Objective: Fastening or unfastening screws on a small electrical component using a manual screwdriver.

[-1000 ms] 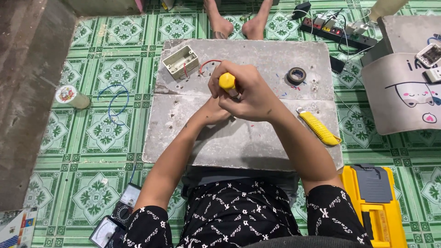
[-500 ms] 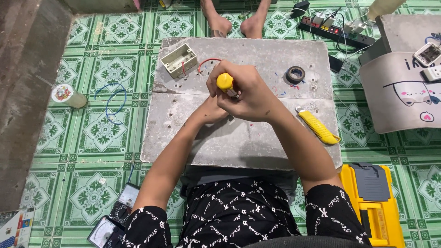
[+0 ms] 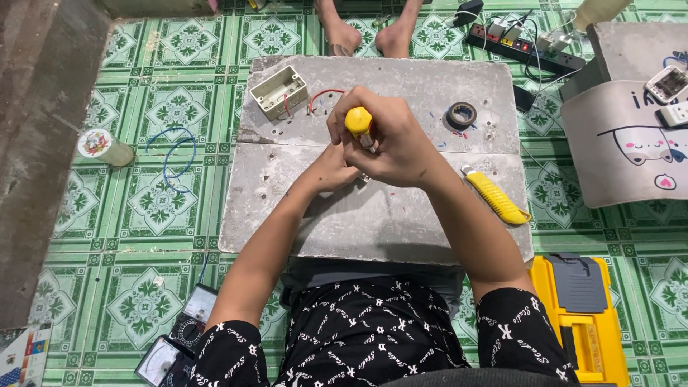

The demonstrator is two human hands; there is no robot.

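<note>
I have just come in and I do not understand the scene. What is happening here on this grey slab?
A person sits on the green tiled floor at a grey slab. The right hand grips a yellow-handled screwdriver, pointing down. The left hand rests beneath it on something small that is hidden from view. On the slab lie an open junction box with a red wire, a roll of black tape and a yellow utility knife, all untouched. Another person's bare feet are across the slab.

tape roll (image 3: 461,115), yellow utility knife (image 3: 496,198), junction box (image 3: 279,92)

Box (image 3: 278,91) on slab (image 3: 401,229) left of hands, tape roll (image 3: 461,115) and knife (image 3: 496,198) right, possibly touching nothing
</note>
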